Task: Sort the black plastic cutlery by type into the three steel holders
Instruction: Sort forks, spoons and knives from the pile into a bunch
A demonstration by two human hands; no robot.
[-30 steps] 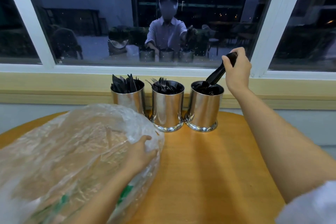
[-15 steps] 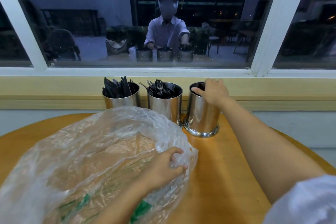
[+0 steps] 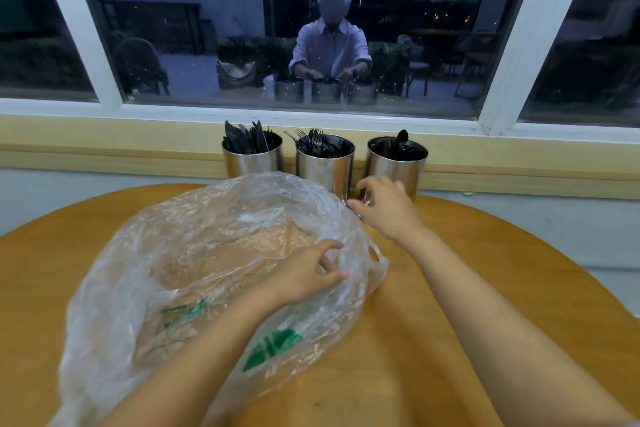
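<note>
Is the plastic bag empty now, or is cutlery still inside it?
Empty, as far as can be seen: through the clear plastic bag only the wooden table shows, with no black pieces.

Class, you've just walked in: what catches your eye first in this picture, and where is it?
A crumpled clear plastic bag covers the near left of the wooden table, the left hand gripping its rim. Behind it, by the window, three steel holders stand in a row, bristling with black cutlery.

I can read nothing: the green print (image 3: 273, 345) on the plastic bag (image 3: 207, 236), just behind where my left hand (image 3: 304, 276) grips it, is illegible.
</note>
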